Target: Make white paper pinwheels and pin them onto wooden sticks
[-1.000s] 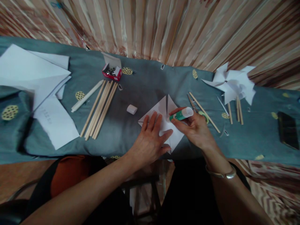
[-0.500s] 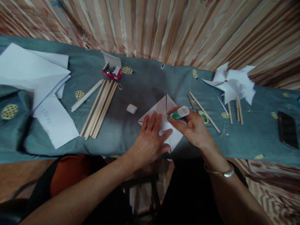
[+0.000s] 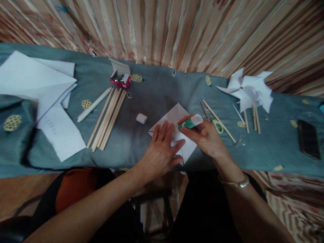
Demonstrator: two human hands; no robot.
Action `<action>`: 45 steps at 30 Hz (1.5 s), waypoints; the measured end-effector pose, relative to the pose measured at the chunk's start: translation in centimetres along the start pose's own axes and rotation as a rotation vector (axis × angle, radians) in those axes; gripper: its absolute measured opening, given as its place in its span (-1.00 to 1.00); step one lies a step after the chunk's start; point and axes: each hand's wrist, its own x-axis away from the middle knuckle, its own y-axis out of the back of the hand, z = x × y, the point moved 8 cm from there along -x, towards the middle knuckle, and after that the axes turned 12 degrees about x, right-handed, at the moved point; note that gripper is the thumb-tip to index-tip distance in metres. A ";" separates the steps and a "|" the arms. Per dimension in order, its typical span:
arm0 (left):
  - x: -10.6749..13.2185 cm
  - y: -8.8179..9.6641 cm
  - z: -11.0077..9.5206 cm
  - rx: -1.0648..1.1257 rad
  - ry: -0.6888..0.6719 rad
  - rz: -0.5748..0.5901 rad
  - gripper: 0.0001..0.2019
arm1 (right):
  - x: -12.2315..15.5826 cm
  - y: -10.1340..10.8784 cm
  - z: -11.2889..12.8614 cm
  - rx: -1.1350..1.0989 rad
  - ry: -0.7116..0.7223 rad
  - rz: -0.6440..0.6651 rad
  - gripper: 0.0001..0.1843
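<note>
Head view: left hand [image 3: 162,150] lies spread on the paper [image 3: 189,146], which seems already cut but not folded; right hand [image 3: 208,135] grips the glue stick [image 3: 190,122]; pinwheels [image 3: 253,86] look finished.

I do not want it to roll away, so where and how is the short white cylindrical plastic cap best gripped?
Probably pinch the cap by its rounded wall, across near and far sides, coming from above: it lies on its side, apart from other things.

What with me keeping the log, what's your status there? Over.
Left hand spread on white paper. Right hand holding green glue stick over it, contact unclear. Cap off, resting on tablecloth. Scissors near right hand, off the paper.
</note>
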 end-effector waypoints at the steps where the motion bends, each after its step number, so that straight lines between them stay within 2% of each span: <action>1: 0.0 0.0 0.0 -0.003 -0.001 -0.001 -0.44 | 0.0 0.0 -0.1 -0.034 -0.019 0.012 -0.77; 4: 0.1 -0.1 0.1 -0.011 -0.009 -0.009 -0.45 | 0.2 0.5 -0.4 -0.200 -0.089 0.004 -0.75; 7: 0.2 -0.2 0.2 -0.018 -0.021 -0.024 -0.46 | 0.1 1.9 -0.5 -0.346 -0.114 -0.069 -0.76; 11: 0.2 -0.1 0.3 -0.004 -0.055 -0.045 -0.41 | -0.3 3.3 -0.9 -0.371 -0.083 -0.114 -0.70; 16: 0.4 1.0 -0.3 0.034 -0.099 -0.061 -0.32 | -0.7 3.4 -1.9 -0.485 -0.092 -0.137 -0.71; 18: 0.5 2.4 -0.4 0.026 -0.125 -0.095 -0.32 | -0.8 3.2 -2.3 -0.579 -0.125 -0.145 -0.70; 20: 0.7 4.3 0.1 -0.001 -0.125 -0.165 -0.41 | -0.9 2.8 -2.4 -0.628 -0.147 -0.139 -0.68; 23: 1.0 7.5 2.7 -0.065 -0.019 -0.320 -0.53 | -1.0 2.1 -1.9 -0.603 -0.133 -0.097 -0.67; 25: 1.2 8.8 4.9 -0.105 0.078 -0.351 -0.50 | -1.0 1.3 -1.6 -0.626 -0.137 -0.063 -0.69; 28: 1.3 9.2 7.3 -0.093 0.161 -0.309 -0.57 | -0.8 0.0 -1.3 -0.770 -0.198 -0.026 -0.74; 30: 1.4 9.3 7.9 -0.046 0.194 -0.305 -0.65 | -0.6 -0.8 -1.1 -0.863 -0.237 -0.006 -0.78; 33: 1.6 9.4 7.9 0.138 0.235 -0.365 -0.74 | -0.5 -1.9 -0.6 -0.936 -0.252 0.047 -0.82; 36: 1.8 9.1 7.9 0.426 0.296 -0.443 -0.71 | -0.4 -2.8 -0.2 -0.935 -0.239 0.108 -0.78; 38: 1.9 8.8 7.8 0.540 0.324 -0.475 -0.70 | -0.3 -3.1 -0.1 -0.909 -0.228 0.123 -0.74; 45: 1.6 9.0 6.8 0.581 0.260 -0.490 -0.76 | -0.2 -3.4 -0.3 -0.849 -0.220 0.132 -0.69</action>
